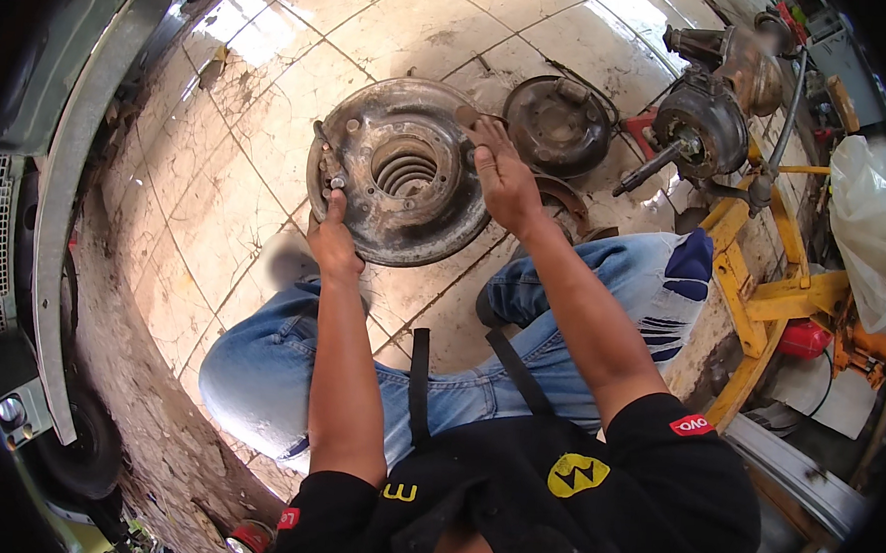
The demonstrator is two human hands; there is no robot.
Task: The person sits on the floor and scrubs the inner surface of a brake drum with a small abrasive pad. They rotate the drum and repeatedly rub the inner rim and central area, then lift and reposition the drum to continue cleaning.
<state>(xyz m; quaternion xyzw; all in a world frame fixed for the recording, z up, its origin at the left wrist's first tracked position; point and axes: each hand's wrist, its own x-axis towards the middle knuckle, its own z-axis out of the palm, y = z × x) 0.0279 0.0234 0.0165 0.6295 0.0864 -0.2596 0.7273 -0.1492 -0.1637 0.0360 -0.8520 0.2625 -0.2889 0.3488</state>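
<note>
A large, worn, round brake backing plate (420,237) is held over the tiled floor in front of me. Ridged rings like a coil spring (405,174) show through its wide central hole. My left hand (337,239) is closed on its lower left edge, the thumb pressed near a small bolt or fitting on the face. At the plate's right rim my right hand (508,180) grips, thumb toward me and the other fingers reaching around the far side. Those fingertips are partly hidden.
A second, darker brake plate (559,127) lies on the floor to the right, with curved brake shoes (564,201) nearby. Farther right, an axle assembly (706,125) rests by a yellow metal stand (762,298). A vehicle's bumper (60,216) borders the left side.
</note>
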